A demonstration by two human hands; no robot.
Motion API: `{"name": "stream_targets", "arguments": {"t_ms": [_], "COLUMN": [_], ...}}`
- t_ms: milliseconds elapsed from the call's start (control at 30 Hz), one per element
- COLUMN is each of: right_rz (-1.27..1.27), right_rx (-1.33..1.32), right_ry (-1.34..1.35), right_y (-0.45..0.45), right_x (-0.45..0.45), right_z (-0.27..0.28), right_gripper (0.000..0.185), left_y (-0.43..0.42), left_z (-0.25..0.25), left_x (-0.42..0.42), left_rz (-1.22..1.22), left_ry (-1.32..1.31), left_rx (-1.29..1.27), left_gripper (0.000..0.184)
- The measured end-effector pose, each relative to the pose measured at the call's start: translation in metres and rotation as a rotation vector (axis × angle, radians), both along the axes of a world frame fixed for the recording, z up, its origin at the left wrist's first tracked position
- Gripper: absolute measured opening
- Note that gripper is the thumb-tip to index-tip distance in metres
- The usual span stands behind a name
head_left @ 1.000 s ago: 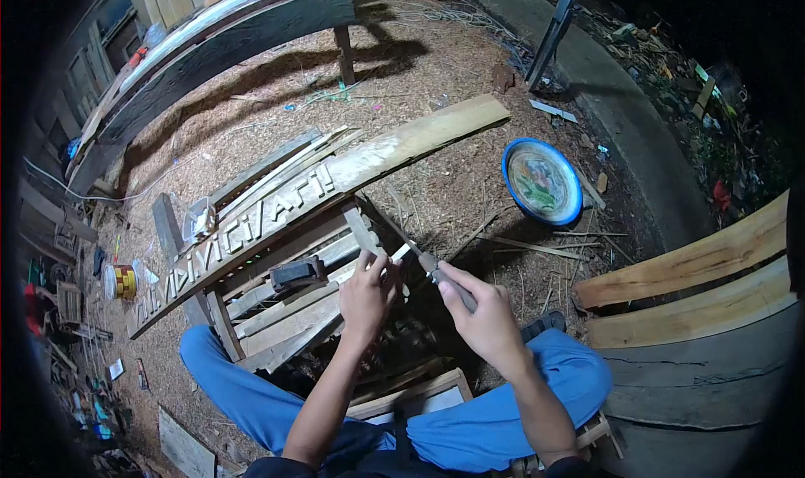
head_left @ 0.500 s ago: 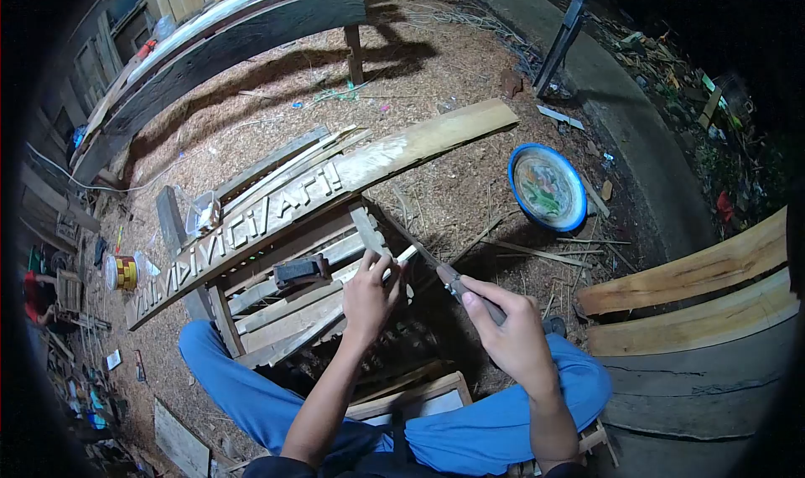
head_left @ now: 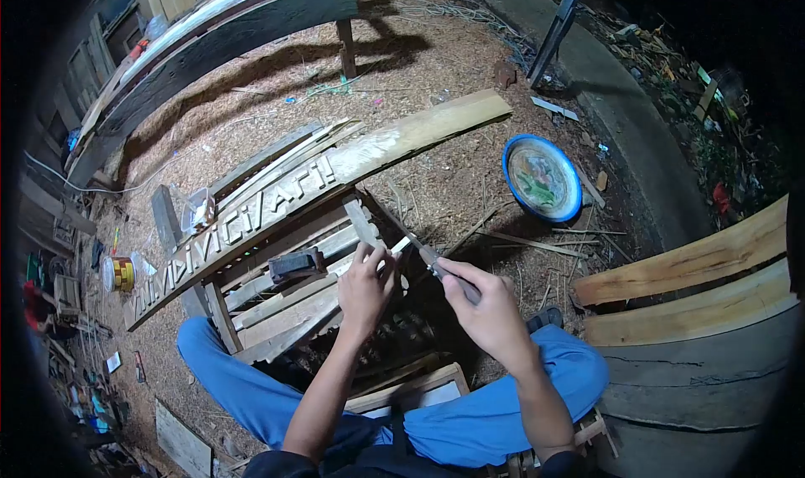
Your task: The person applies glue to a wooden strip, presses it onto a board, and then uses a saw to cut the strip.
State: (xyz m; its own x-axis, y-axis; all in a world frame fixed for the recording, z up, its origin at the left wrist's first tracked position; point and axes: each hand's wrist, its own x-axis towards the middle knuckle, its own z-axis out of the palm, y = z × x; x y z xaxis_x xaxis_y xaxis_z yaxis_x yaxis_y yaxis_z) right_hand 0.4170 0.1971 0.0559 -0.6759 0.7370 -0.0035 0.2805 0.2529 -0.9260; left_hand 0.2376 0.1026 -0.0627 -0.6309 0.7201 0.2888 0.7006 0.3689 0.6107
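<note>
My left hand [head_left: 364, 287] pinches a small pale wood strip [head_left: 402, 245], its end sticking out past the fingers. My right hand [head_left: 488, 303] is wrapped round the handle of a knife [head_left: 432, 258], with the blade pointing up and left beside the strip's end. Whether blade and strip touch I cannot tell. Both hands are over a low slatted wooden stand [head_left: 285, 310]. On the stand sits a dark block-like tool [head_left: 297, 266], left of my left hand. Beyond it lies a long board [head_left: 419, 132] with raised wooden letters.
A blue-rimmed round tray [head_left: 577, 194] lies at the right on the shavings-covered ground. Two curved planks [head_left: 688, 264] are at the far right. A small clear box [head_left: 198, 210] and a yellow-banded tub [head_left: 119, 273] stand left. A bench [head_left: 226, 46] is at the back.
The right hand and knife have shifted slightly left and up. The left hand still holds the strip in nearly the same place. The whole view has moved a little.
</note>
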Motion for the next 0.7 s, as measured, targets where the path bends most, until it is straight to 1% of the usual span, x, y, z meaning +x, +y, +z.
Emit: {"name": "stream_targets", "arguments": {"t_ms": [67, 100, 200, 233, 267, 333, 400, 433, 467, 533, 567, 600, 700], "right_rz": [0.021, 0.008, -0.022, -0.049, -0.024, 0.014, 0.007, 0.013, 0.022, 0.004, -0.019, 0.006, 0.039], "right_rx": [0.055, 0.021, 0.029, -0.032, 0.044, 0.064, 0.014, 0.059, 0.059, 0.052, 0.024, 0.064, 0.086], "right_ry": [-0.074, -0.053, 0.014, 0.026, -0.005, -0.066, -0.002, -0.079, -0.082, 0.011, -0.025, -0.028, -0.05], "right_y": [0.002, 0.002, 0.002, 0.0, 0.0, -0.002, 0.0, 0.003, 0.005, 0.003, 0.001, 0.0, 0.0], "right_x": [0.012, 0.013, 0.001, -0.006, -0.006, 0.001, 0.013, 0.014, 0.01, 0.001, -0.006, -0.01, 0.003], "right_z": [0.023, 0.033, 0.007, -0.005, -0.01, 0.014, 0.028, 0.038, 0.032, 0.006, -0.003, -0.003, 0.023], "right_gripper": [0.029, 0.028, 0.027, 0.025, 0.026, 0.027, 0.029, 0.025, 0.025, 0.023, 0.024, 0.025, 0.022], "left_y": [-0.001, -0.002, -0.002, -0.001, 0.001, 0.001, -0.003, -0.003, -0.003, -0.003, -0.003, -0.002, -0.001], "left_z": [-0.004, -0.001, 0.002, 0.001, 0.0, 0.001, 0.005, 0.007, 0.008, 0.006, 0.008, 0.01, 0.006], "left_x": [-0.002, -0.001, 0.0, 0.0, 0.002, 0.0, -0.001, -0.001, -0.001, 0.001, 0.002, 0.002, -0.001], "left_rz": [0.007, -0.005, 0.002, 0.011, 0.005, 0.027, 0.019, 0.01, -0.002, -0.006, -0.003, -0.002, -0.001], "left_ry": [-0.002, -0.004, -0.001, -0.01, -0.01, 0.005, 0.016, 0.0, -0.017, -0.026, -0.019, -0.01, -0.011], "left_rx": [0.052, 0.059, 0.01, -0.005, -0.004, 0.03, 0.021, 0.005, -0.01, -0.021, -0.015, -0.009, 0.012], "left_gripper": [0.021, 0.021, 0.022, 0.023, 0.023, 0.023, 0.023, 0.023, 0.023, 0.023, 0.022, 0.022, 0.024]}}
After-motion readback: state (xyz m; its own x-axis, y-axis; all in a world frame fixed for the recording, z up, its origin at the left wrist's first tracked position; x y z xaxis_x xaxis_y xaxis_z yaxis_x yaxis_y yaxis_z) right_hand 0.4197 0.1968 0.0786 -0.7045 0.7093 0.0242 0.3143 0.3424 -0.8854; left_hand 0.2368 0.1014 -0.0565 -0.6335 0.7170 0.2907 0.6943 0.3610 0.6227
